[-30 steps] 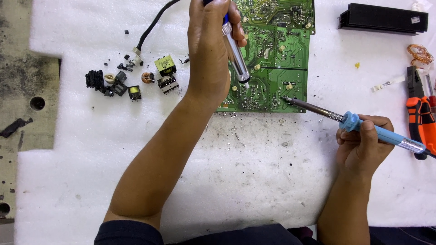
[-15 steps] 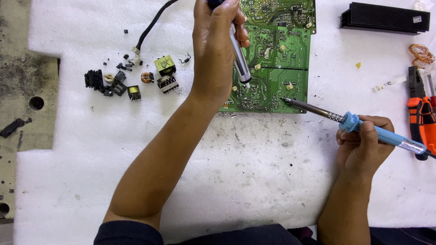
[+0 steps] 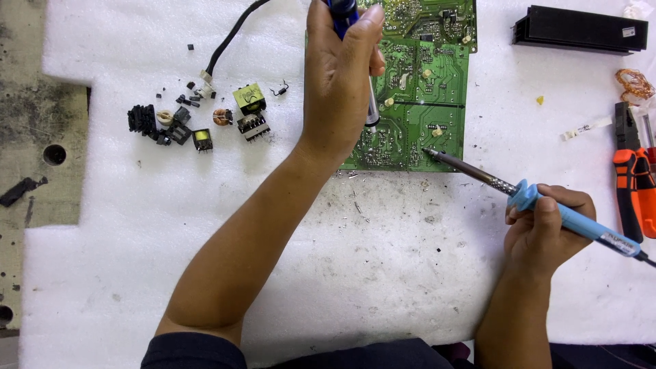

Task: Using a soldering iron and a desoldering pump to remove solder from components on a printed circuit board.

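Circuit board is lying on white foam; I'm gripping a desoldering pump in my left hand, fingers closed; right hand is clasping the soldering iron, tip touching the board's lower edge; desoldering underway, I'd judge; next calls for the nozzle beside that tip.

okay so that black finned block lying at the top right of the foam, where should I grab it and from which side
Judging by its shape, grip the black finned block across its long flat sides near the middle, coming from above. It lies flat on the white foam sheet, long and narrow, with open space around it. The finned left end looks less comfortable to pinch.
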